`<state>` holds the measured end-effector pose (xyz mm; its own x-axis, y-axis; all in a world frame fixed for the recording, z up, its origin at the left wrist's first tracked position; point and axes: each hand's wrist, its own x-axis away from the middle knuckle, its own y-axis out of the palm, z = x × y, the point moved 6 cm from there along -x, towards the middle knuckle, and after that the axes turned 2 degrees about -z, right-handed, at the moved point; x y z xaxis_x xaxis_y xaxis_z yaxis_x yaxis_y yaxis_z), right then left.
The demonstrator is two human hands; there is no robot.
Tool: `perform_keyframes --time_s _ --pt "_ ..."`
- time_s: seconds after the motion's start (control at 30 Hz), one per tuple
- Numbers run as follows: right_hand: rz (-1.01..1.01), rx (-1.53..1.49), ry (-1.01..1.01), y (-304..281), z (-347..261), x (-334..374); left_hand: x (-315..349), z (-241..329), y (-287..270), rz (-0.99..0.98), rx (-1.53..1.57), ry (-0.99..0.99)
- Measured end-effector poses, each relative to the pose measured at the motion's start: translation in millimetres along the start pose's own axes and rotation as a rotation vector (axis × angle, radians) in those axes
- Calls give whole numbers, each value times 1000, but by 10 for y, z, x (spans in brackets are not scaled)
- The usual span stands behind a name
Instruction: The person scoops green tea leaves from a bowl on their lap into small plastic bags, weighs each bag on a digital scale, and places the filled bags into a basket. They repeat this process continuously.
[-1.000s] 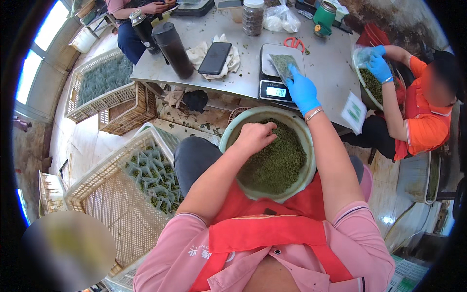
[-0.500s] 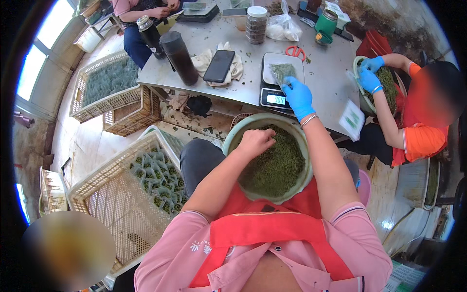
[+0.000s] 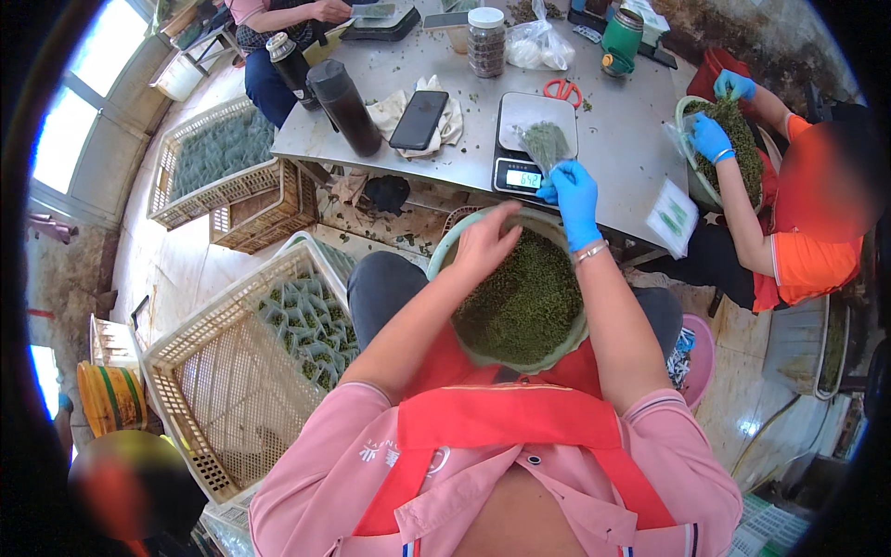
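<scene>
My right hand (image 3: 577,206), in a blue glove, pinches the near end of a small clear plastic bag (image 3: 546,141) with green bits inside. The bag is over the front of a digital scale (image 3: 562,110) with a lit display; whether it still touches the pan I cannot tell. My left hand (image 3: 484,243), bare, is over the far left part of a pale green basin (image 3: 443,255) between my knees. Its fingers are stretched out and apart, with nothing seen in them. Loose green plant bits (image 3: 524,311) fill much of the basin.
On the metal table (image 3: 483,176) stand a dark tumbler (image 3: 343,107), a phone (image 3: 419,121), red scissors (image 3: 562,90) and a jar (image 3: 486,45). At left, a plastic crate (image 3: 213,371) holds several filled bags (image 3: 306,330). A blue-gloved co-worker (image 3: 817,213) sits at right with another basin.
My right hand has drawn the bag toward me, toward the scale's front edge. My left hand has moved up to the basin's far side and spread its fingers. The co-worker's hands have parted.
</scene>
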<state>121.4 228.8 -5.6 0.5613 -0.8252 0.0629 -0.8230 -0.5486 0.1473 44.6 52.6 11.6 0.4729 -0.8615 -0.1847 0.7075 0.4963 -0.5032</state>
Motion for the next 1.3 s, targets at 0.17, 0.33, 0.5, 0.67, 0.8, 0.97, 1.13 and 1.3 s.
perform_keyframes --time_s 0.17,0.33,0.5,0.67,0.8,0.97,1.13,1.3 --pt "-85 61 -45 162 -169 -154 -704 502 -180 141 -524 352" --pt "-176 102 49 9 -194 -6 -988 317 40 -85 -719 267" --pt "-168 90 112 -166 -214 312 -951 289 70 78 -688 321" --pt "-119 473 -100 -127 -372 287 -928 295 -94 139 -525 227" --pt "-48 804 -42 73 -341 -5 -993 368 -163 221 -431 318" --pt "-23 992 -203 174 -356 -232 -1338 280 -322 259 -354 186" --pt "-4 1051 -207 115 -327 -319 -1672 304 -271 206 -381 179" --pt "-118 819 -97 139 -166 -272 -1898 301 -19 109 -468 301"
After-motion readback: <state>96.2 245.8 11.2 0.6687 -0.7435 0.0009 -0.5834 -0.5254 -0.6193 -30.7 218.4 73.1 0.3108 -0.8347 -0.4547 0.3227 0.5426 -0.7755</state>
